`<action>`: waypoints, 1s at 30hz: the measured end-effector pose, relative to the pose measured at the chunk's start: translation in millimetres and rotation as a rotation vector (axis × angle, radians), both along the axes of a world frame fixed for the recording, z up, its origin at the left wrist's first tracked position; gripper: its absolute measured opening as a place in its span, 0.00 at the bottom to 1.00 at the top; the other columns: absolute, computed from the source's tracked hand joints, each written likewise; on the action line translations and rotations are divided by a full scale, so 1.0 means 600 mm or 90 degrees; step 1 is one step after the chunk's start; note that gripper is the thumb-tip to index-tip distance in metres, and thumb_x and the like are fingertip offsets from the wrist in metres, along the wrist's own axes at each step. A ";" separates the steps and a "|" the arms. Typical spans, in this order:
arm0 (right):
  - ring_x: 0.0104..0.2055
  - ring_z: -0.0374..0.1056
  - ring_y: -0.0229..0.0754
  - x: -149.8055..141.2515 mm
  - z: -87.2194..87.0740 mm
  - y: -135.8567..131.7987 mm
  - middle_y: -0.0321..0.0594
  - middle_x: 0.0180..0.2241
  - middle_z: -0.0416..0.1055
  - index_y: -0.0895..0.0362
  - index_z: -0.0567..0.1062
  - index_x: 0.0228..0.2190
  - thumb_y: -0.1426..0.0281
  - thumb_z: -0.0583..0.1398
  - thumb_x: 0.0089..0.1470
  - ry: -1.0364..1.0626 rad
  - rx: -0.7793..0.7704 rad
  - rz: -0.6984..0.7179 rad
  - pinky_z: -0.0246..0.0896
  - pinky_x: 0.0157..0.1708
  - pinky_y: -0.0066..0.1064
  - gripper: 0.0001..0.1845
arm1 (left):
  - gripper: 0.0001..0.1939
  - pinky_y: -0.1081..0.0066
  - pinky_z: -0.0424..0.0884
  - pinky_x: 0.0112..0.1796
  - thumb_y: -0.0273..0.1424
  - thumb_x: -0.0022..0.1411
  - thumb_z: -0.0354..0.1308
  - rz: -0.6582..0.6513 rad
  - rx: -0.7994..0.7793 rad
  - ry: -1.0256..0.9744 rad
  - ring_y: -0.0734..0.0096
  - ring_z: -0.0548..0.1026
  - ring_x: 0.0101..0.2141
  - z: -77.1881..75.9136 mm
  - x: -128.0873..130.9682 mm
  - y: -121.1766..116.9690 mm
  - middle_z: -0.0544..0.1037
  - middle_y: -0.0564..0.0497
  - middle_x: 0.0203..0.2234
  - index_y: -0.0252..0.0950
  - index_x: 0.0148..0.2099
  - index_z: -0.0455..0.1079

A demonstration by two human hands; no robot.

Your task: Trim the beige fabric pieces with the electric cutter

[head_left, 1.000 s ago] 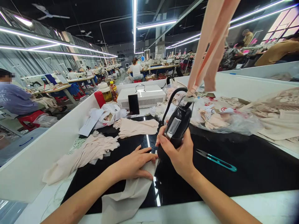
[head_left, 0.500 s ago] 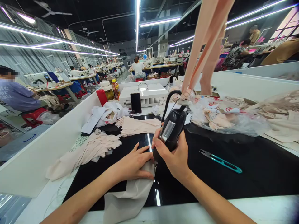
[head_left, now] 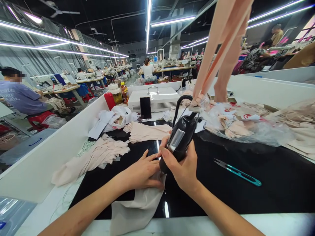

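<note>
My right hand (head_left: 185, 167) is wrapped round a black corded handheld electric tool (head_left: 180, 136) with a silver plate on its side. The tool leans, its lower end close to the fingers of my left hand (head_left: 145, 170). That left hand lies flat with fingers apart, pressing a beige fabric piece (head_left: 137, 208) onto the black work surface (head_left: 236, 196). Part of the fabric is under my palm, and its near end hangs over the front edge. Whether the tool's tip touches the fabric is hidden. Peach fabric strips (head_left: 211, 49) hang from above and are tied near the tool's top.
Teal thread snips (head_left: 238, 172) lie at right. Beige fabric piles (head_left: 95, 160) and a flat stack (head_left: 147, 132) sit left and behind. A phone (head_left: 145, 107) leans on a white metal box (head_left: 162, 98). Plastic bags of scraps (head_left: 236, 123) lie back right. Co-workers sit beyond the white side walls.
The view has shifted slightly, so most things sit a little further right. The tool's lower end has moved slightly nearer my left fingers. Both hands keep their hold.
</note>
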State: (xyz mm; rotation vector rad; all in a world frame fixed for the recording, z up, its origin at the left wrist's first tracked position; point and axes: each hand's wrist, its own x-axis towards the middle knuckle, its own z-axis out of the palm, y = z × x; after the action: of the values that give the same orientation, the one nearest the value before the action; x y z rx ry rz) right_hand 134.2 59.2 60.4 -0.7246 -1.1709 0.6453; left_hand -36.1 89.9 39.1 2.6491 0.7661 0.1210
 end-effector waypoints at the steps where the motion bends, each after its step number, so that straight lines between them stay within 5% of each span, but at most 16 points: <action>1: 0.30 0.77 0.41 0.000 0.001 0.000 0.31 0.33 0.78 0.49 0.72 0.43 0.66 0.71 0.56 0.009 0.002 0.013 0.77 0.34 0.36 0.16 | 0.39 0.28 0.50 0.72 0.38 0.67 0.76 0.007 -0.012 0.011 0.39 0.55 0.77 0.002 0.001 0.000 0.68 0.42 0.73 0.45 0.74 0.67; 12: 0.25 0.74 0.38 0.023 0.020 0.002 0.28 0.32 0.78 0.48 0.73 0.44 0.68 0.72 0.53 0.069 -0.007 -0.004 0.77 0.30 0.32 0.19 | 0.18 0.22 0.41 0.71 0.40 0.67 0.76 0.036 -0.110 0.016 0.45 0.57 0.76 0.016 0.005 -0.001 0.76 0.48 0.65 0.43 0.53 0.75; 30: 0.27 0.75 0.40 0.029 0.007 -0.001 0.30 0.33 0.77 0.48 0.71 0.43 0.65 0.71 0.56 0.017 -0.039 -0.052 0.77 0.30 0.35 0.17 | 0.14 0.20 0.39 0.70 0.38 0.71 0.72 0.028 -0.122 0.020 0.43 0.54 0.77 0.014 0.005 0.002 0.77 0.49 0.66 0.42 0.52 0.74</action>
State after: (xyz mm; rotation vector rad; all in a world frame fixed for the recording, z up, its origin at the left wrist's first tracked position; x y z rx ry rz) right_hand 151.7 58.4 64.6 -0.8101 -1.0953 0.6228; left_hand -33.3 91.2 47.6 2.4594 0.8051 0.0165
